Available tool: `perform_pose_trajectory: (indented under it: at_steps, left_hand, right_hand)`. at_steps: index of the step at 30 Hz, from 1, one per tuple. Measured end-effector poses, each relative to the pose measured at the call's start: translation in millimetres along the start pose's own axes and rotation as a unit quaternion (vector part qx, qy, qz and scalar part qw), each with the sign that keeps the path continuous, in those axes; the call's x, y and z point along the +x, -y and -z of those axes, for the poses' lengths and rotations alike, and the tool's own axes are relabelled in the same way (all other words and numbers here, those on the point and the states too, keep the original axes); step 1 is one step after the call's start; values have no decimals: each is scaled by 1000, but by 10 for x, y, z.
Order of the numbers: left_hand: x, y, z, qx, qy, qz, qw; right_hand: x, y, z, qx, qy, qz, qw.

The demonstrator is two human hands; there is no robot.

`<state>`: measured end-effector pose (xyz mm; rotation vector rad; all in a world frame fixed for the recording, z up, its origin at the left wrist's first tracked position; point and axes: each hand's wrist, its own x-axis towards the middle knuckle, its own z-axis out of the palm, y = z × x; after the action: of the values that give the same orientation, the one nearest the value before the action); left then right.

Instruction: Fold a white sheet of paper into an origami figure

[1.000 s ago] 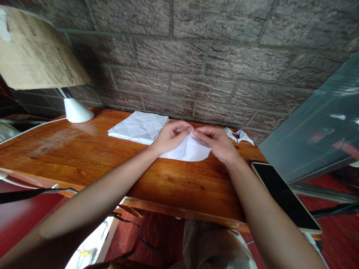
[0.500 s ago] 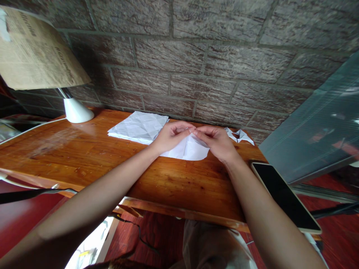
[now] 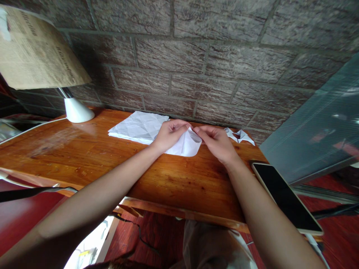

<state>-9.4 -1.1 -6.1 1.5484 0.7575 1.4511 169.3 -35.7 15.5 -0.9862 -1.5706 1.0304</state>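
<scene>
my left hand (image 3: 172, 135), thumb and fingers nearly closed, pinches a white sheet (image 3: 183, 147) at mid-desk; the sheet's right side has just curled inward, so the bend seems begun, not flat; my right hand (image 3: 215, 141) nips its top likewise. along the wooden desk (image 3: 174, 181): lamp (image 3: 79, 111), creased paper stack (image 3: 138, 126), folded paper piece (image 3: 246, 137), phone (image 3: 286, 196); behind, a stone-block wall (image 3: 185, 59).

The curled sheet of paper (image 3: 185, 147) is plain white, like the folded paper piece (image 3: 245, 137) and the paper stack (image 3: 138, 127) with its criss-cross creases. The wooden desk (image 3: 193, 186) is orange-brown with darker grain and knots, the brick wall (image 3: 218, 18) mottled grey-brown with grey mortar lines. The lampshade (image 3: 42, 52) is tan with dark newspaper print, the lamp base (image 3: 77, 111) white, the tablet (image 3: 286, 196) black-screened with a cream rim.
</scene>
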Motion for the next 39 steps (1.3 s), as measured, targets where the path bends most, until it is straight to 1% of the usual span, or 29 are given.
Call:
perform_pose_trajectory:
  at_steps: [4,9,12,16,19,21,22,23,26,28,30,32,34,39]
  left_hand:
    - [11,-25,-4,-16,-51,-3,999]
    - [6,-28,-22,-12,-60,-7,998]
    - [11,-21,-17,-7,-80,-19,997]
    - [18,-31,0,22,-125,-36,991]
    - [13,-49,-2,35,-135,-44,989]
    - [9,-59,-8,40,-141,-52,988]
    - [8,-61,-11,44,-145,-56,987]
    - [7,-61,-14,46,-149,-60,986]
    - [0,-49,-28,43,-153,-62,985]
    - [-12,-31,-45,39,-151,-58,986]
    - [-28,-13,-68,35,-149,-52,987]
    - [-40,0,-91,29,-151,-48,987]
    - [-46,4,-108,24,-159,-46,986]
    - [-29,13,-132,-8,-185,-25,982]
  right_hand:
    - [10,-38,-3,31,-8,-44,999]
    - [0,-26,1,30,1,-53,998]
    - [-10,2,8,28,3,-38,999]
    - [-40,8,-42,23,42,0,999]
    - [-64,-31,-104,12,79,26,997]
    - [-64,-74,-124,-5,83,41,996]
    - [-57,-98,-123,-28,67,53,996]
    - [-46,-122,-118,-63,34,69,995]
    - [-8,-183,-100,-189,-88,100,973]
    - [7,-206,-111,-224,-141,110,958]
    - [10,-217,-148,-240,-175,116,948]
    - [11,-226,-195,-237,-201,115,944]
    - [19,-242,-238,-211,-205,111,949]
    - [61,-315,-299,-89,-215,93,968]
